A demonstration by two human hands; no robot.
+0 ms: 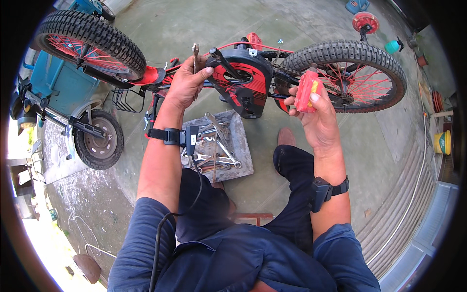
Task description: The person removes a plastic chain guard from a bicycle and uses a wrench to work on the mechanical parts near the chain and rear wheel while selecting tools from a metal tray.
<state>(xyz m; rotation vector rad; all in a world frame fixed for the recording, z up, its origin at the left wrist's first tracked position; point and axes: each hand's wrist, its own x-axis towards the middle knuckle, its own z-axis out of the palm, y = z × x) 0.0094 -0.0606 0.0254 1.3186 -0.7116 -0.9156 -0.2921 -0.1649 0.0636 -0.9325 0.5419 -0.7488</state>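
Left hand, eleven o'clock: grasping a metal tool upright between thumb and fingers, its upper end clear of the grip; no marking readable on it. Right hand, two o'clock: grasping a red block-shaped object, thumb on the near face, fingers behind. Yellow patch along the object's side, maybe a label; too small to read.

Red and black bicycle runs ten to two o'clock, knobbly tyres at both ends. Its crank cover, twelve o'clock, carries stylised red lettering on the black part, slanted. Left hand sits just beside that cover; can't tell if they touch. Red object overlaps the rear wheel in view.

Grey tray on the floor, just toward nine o'clock from centre, holds loose wrenches; any stamping is too small to read. Black strapped devices on both wrists; left one has a small white label, unreadable. Yellow bucket, three o'clock, printed sticker on its side. Blue vehicle, between nine and ten.
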